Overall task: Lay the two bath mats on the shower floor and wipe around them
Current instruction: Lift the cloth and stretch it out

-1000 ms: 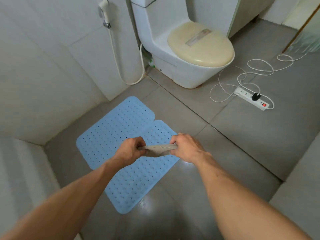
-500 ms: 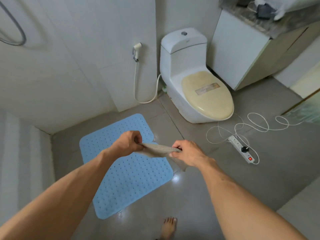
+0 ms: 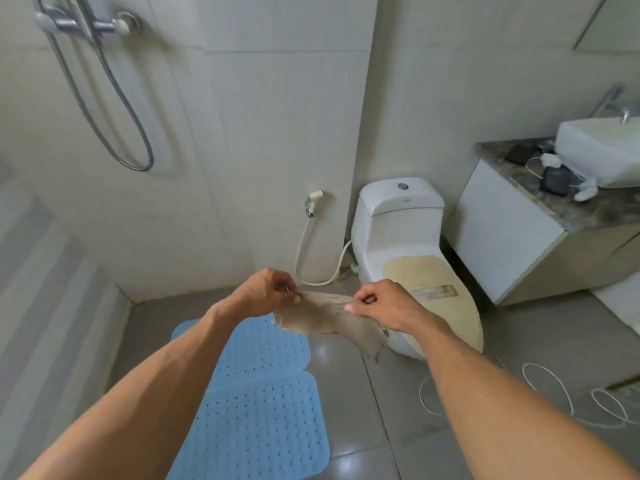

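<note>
**Beige cloth stretched between both hands above blue mats**

Far left, high on the tiled wall: a chrome shower mixer (image 3: 85,24) with a grey hose (image 3: 114,109) looping down below it.

Lower left to centre, flat on the grey floor (image 3: 346,427): two blue perforated bath mats, the far mat (image 3: 256,344) and the near mat (image 3: 256,424), edges touching or slightly overlapping, exact seam hard to tell. Far mat partly hidden behind the left forearm and the cloth.

Centre, raised over the far mat: left hand (image 3: 266,294) closed, thumb and fingers pinching the left end of a beige wiping cloth (image 3: 322,315). Cloth drawn taut along its top edge, the rest hanging loose with a frayed lower edge and a corner drooping to the right.

Just right of centre: right hand (image 3: 384,304) closed too, pinching the cloth's right end, index finger and thumb clamped on the top edge.

Behind the hands on the far wall: a bidet sprayer (image 3: 313,199) with its white hose curling to the floor.

Right of that: a white toilet (image 3: 398,220) with a yellowed closed lid (image 3: 446,306).

Far right: a vanity cabinet (image 3: 502,230) under a dark stone counter with a white basin (image 3: 602,150); a white cable (image 3: 547,386) coiled on the floor near the right forearm.
</note>
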The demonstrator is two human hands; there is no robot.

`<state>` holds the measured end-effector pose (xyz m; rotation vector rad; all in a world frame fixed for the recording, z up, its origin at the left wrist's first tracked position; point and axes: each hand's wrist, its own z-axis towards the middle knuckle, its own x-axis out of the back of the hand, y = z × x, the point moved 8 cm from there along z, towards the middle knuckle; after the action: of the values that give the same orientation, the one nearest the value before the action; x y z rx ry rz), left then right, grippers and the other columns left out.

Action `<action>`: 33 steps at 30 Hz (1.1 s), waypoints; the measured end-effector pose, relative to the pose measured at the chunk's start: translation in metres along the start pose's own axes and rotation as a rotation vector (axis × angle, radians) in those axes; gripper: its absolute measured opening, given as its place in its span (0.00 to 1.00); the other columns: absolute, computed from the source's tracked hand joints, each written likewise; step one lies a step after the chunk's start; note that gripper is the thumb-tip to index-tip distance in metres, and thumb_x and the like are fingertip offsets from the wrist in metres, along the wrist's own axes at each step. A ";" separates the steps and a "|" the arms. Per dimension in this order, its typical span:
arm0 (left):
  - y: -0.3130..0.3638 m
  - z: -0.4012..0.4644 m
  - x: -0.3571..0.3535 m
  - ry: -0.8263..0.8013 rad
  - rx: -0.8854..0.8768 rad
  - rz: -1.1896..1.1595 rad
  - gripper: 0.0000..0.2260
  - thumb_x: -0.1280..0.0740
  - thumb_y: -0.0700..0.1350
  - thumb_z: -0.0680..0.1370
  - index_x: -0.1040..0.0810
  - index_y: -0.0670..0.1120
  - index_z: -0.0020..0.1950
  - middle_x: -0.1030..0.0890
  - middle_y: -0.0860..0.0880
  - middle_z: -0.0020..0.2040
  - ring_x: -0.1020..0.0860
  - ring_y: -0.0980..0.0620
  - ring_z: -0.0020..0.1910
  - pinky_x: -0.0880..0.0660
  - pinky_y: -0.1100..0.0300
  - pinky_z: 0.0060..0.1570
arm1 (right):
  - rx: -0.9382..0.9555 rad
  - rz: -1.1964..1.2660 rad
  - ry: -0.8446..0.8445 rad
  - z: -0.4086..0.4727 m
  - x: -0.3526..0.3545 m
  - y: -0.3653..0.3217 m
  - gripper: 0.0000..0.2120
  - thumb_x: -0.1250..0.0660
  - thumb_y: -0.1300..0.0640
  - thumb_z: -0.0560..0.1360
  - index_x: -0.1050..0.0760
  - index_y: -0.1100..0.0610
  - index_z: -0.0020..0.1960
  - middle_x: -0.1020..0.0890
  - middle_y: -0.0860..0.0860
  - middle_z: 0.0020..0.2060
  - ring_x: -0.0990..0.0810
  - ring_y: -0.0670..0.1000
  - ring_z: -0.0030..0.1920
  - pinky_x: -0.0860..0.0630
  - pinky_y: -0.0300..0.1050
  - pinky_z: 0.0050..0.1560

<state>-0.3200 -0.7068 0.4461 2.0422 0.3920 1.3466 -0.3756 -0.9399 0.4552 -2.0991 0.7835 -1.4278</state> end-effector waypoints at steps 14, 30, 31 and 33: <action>0.039 -0.161 0.161 0.692 0.289 0.021 0.03 0.28 0.44 0.72 0.16 0.47 0.44 0.17 0.52 0.37 0.22 0.58 0.35 0.26 0.67 0.36 | 0.590 -0.036 -0.227 0.033 0.043 -0.220 0.08 0.21 0.47 0.68 0.17 0.49 0.40 0.15 0.46 0.36 0.19 0.45 0.39 0.25 0.40 0.41; 0.014 -0.583 0.211 1.344 0.746 0.088 0.06 0.33 0.40 0.75 0.21 0.48 0.49 0.18 0.50 0.42 0.21 0.54 0.38 0.23 0.63 0.36 | 1.265 0.119 -0.498 -0.201 -0.192 -0.515 0.10 0.28 0.55 0.71 0.19 0.39 0.44 0.16 0.43 0.36 0.18 0.47 0.38 0.23 0.42 0.40; 0.018 -0.605 0.207 1.383 0.764 0.083 0.06 0.34 0.40 0.76 0.23 0.49 0.50 0.18 0.50 0.42 0.21 0.54 0.37 0.24 0.64 0.35 | 1.328 0.090 -0.497 -0.221 -0.204 -0.525 0.11 0.28 0.54 0.73 0.19 0.36 0.43 0.17 0.41 0.38 0.19 0.46 0.40 0.22 0.43 0.42; 0.029 -0.646 0.198 1.450 0.803 0.107 0.07 0.34 0.39 0.77 0.27 0.50 0.51 0.19 0.50 0.41 0.21 0.53 0.36 0.23 0.62 0.36 | 1.447 0.015 -0.504 -0.262 -0.229 -0.542 0.13 0.31 0.52 0.75 0.19 0.33 0.42 0.19 0.40 0.42 0.20 0.46 0.45 0.21 0.46 0.47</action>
<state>-0.8192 -0.3871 0.7724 1.1326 1.6282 2.8862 -0.5860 -0.4096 0.7546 -1.1223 -0.4048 -0.8475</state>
